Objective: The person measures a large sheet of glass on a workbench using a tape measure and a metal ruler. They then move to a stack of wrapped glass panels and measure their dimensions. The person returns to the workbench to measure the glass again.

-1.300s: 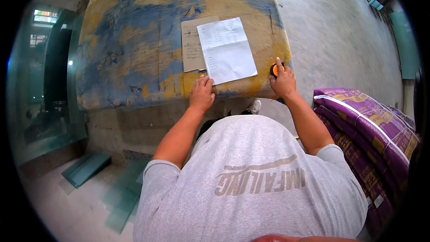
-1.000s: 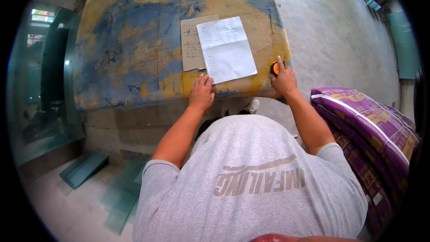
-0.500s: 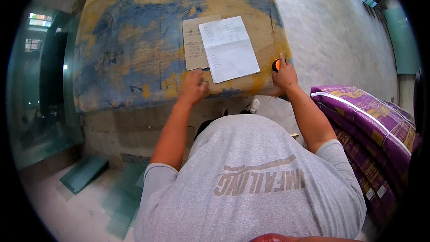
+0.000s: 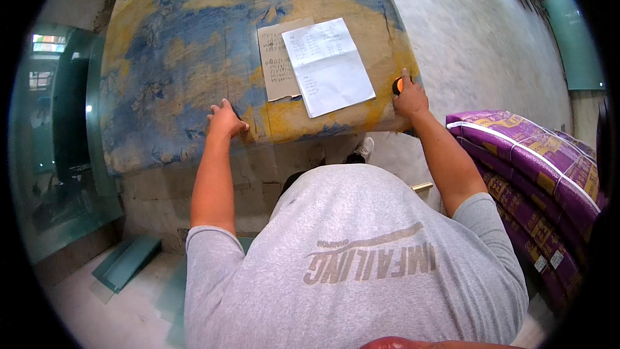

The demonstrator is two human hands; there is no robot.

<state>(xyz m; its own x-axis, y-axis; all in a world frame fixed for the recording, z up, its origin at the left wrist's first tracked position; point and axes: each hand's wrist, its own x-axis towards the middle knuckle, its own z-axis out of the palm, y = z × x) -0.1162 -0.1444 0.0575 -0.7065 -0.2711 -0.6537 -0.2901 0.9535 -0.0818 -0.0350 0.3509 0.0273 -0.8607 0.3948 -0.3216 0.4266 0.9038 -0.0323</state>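
My right hand (image 4: 412, 99) is at the table's right front corner, closed around a small black and orange tape measure (image 4: 398, 86). At the front edge, left of the papers, my left hand (image 4: 225, 121) has its fingers spread on the table's blue and yellow stained cover (image 4: 174, 71). A faint straight line just right of that hand runs past the front edge, seemingly the side of a clear glass sheet. A creased white paper with writing (image 4: 332, 74) overlaps a piece of brown cardboard with handwriting (image 4: 274, 71).
Purple wrapped bundles with white straps (image 4: 516, 142) are stacked at the right. Large glass panes (image 4: 58, 136) stand at the left, with smaller glass pieces (image 4: 126, 262) on the floor below. Another greenish pane (image 4: 575, 45) leans at the far right.
My left hand has moved left along the front edge, away from the cardboard, and its fingers have spread. My right hand stays at the corner with the tape measure.
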